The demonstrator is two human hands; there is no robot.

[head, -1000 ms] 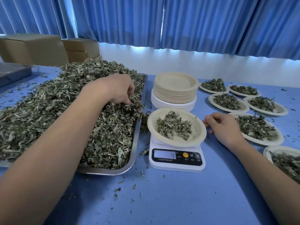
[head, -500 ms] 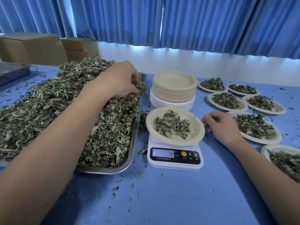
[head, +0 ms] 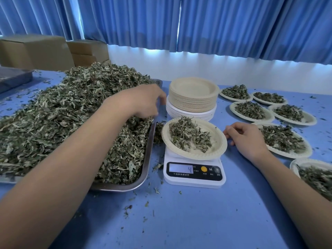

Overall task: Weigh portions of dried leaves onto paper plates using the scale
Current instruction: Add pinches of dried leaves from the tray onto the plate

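- Head view looks down on a blue bench [head: 188,221] with a metal tray [head: 145,169] on the left, heaped with dried leaves [head: 59,115].
- Just right of the tray stands a white scale [head: 194,175] carrying a paper plate [head: 218,146] with a small clump of leaves on it; the display shows a 4.
- Left hand [head: 142,101] hovers over the far right corner of the heap, fingers curled downward and bunched; whether they pinch any leaves cannot be told (the fingertips are hidden behind the knuckles).
- Right hand [head: 246,139] rests on the bench just right of the plate on the scale, fingers loosely curled and clamped on nothing, fingertips near the rim.
- Behind the scale sits a tall stack of unused plates [head: 193,97].
- On the right, six filled plates [head: 251,110] are in view: four at the far side, one beside the right hand, one at the near right edge, partly cut off.
- As a judgement: six portions look done, and the plate on the scale looks lighter than those, so more leaves seem needed.
- With the heap this large and the stack this tall, much of the job appears to be left.
- Loose crumbs lie scattered on the bench around the tray and scale.
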